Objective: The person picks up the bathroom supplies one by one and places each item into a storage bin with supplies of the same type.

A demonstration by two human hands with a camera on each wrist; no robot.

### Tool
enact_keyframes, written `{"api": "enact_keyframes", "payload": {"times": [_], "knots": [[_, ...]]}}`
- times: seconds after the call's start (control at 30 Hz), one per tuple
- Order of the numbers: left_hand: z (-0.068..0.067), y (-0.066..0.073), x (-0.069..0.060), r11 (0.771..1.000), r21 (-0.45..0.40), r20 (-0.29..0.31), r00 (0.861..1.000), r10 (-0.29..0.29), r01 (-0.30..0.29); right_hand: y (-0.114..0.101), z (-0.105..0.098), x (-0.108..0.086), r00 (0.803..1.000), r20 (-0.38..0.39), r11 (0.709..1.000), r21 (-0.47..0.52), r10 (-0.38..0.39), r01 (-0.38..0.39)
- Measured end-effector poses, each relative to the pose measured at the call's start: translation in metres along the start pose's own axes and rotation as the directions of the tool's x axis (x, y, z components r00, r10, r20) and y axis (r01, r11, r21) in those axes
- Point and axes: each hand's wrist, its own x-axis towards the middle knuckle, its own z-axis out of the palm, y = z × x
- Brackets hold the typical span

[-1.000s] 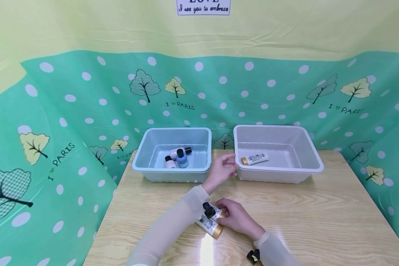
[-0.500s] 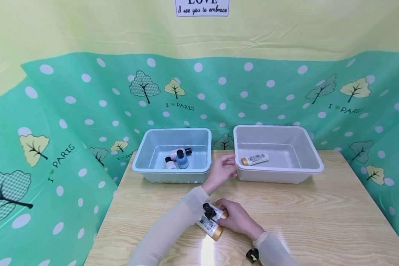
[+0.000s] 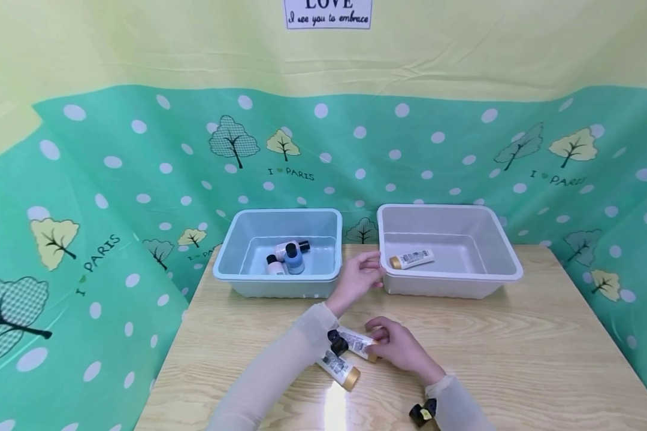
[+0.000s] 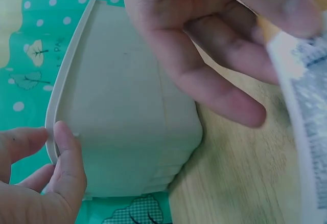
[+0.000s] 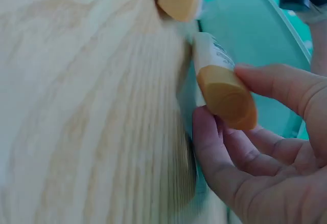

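Observation:
A white tube with a gold cap point(image 3: 356, 343) is pinched between the thumb and fingers of my right hand point(image 3: 404, 348), above the wooden table. In the right wrist view its gold cap point(image 5: 227, 98) faces the camera. A second such tube point(image 3: 338, 368) lies on the table, partly behind my left forearm. My left hand point(image 3: 354, 279) pinches the left rim of the light grey bin point(image 3: 453, 276), seen closely in the left wrist view. Inside that bin lies another gold-capped tube point(image 3: 414, 258).
To the left stands a light blue bin point(image 3: 275, 278) holding small black-capped bottles, one of them blue point(image 3: 293, 263). Behind both bins hangs a green and yellow printed cloth point(image 3: 323, 155). The wooden table point(image 3: 496, 353) extends to the right.
My right hand has moved slightly to the right with the gripped tube, which is now apart from the tube lying on the table. My left hand has stayed on the bin's rim.

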Motion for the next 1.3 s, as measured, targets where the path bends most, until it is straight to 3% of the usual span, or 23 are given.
{"api": "enact_keyframes", "payload": {"times": [0.17, 0.37, 0.53, 0.73, 1.0, 1.2, 1.3], "knots": [[0.001, 0.0, 0.0, 1.0, -0.004, -0.008, 1.0, -0.004, 0.004, 0.003, -0.015, -0.004, 0.999, -0.012, 0.994, 0.099, 0.045, -0.044], [0.002, -0.001, 0.0, 1.0, -0.005, -0.027, 1.0, -0.001, 0.001, 0.003, -0.039, -0.014, 0.996, -0.041, 0.988, 0.138, 0.08, -0.074], [0.003, -0.001, 0.0, 1.0, 0.024, -0.034, 0.999, 0.007, -0.006, -0.001, -0.066, -0.028, 0.994, -0.071, 0.991, 0.118, 0.077, -0.068], [0.002, 0.0, 0.001, 0.996, 0.083, -0.021, 0.999, 0.031, -0.029, -0.011, -0.104, -0.053, 0.982, -0.154, 0.981, 0.173, 0.11, -0.083], [0.001, -0.001, 0.001, 1.0, 0.014, -0.035, 0.999, 0.013, -0.013, -0.034, -0.153, -0.071, 0.968, -0.252, 0.985, 0.17, 0.018, 0.025], [0.002, -0.001, 0.001, 1.0, 0.002, -0.044, 0.999, 0.011, -0.011, -0.056, -0.191, -0.065, 0.966, -0.26, 0.995, 0.095, 0.007, 0.019], [0.002, -0.001, 0.0, 1.0, -0.007, -0.043, 0.999, 0.011, -0.012, -0.066, -0.206, -0.057, 0.969, -0.247, 0.993, 0.11, -0.007, 0.036]]}}
